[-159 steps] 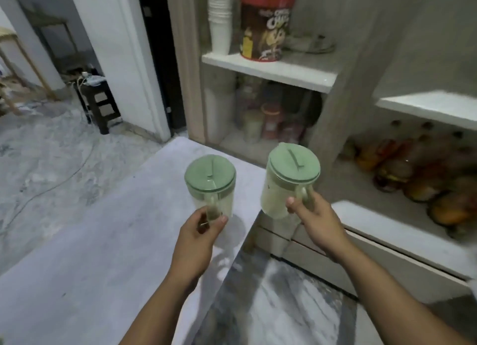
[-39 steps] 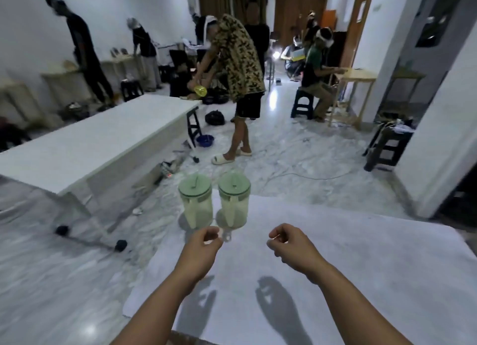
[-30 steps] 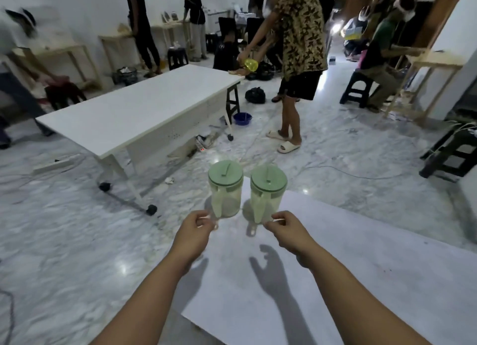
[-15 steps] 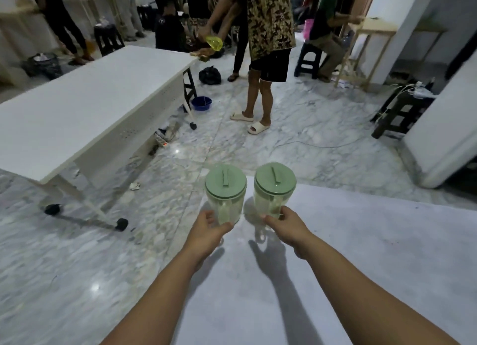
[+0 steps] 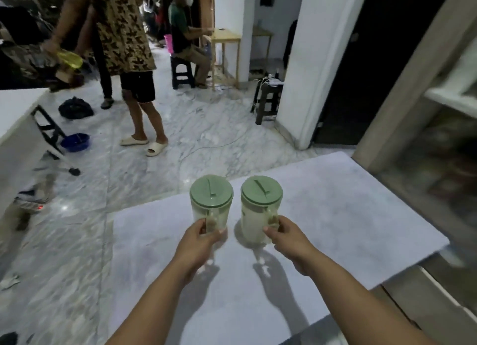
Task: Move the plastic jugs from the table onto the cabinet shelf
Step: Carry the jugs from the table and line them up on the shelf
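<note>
Two clear plastic jugs with pale green lids are side by side over the white table (image 5: 335, 215). My left hand (image 5: 200, 244) grips the handle of the left jug (image 5: 211, 203). My right hand (image 5: 289, 237) grips the handle of the right jug (image 5: 259, 205). Both jugs are upright; I cannot tell whether they rest on the table or hang just above it. The cabinet (image 5: 438, 117) with its white shelf (image 5: 450, 99) stands at the right edge, blurred.
A person in a patterned shirt (image 5: 124, 27) stands on the marble floor ahead left. Another person sits on a stool (image 5: 183, 74). A second white table (image 5: 15, 112) is at far left. A dark stool (image 5: 267, 99) stands by a white pillar (image 5: 309, 61).
Both hands closed on the jug handles over the last second. The view has swung right, bringing the cabinet into sight at the right edge.
</note>
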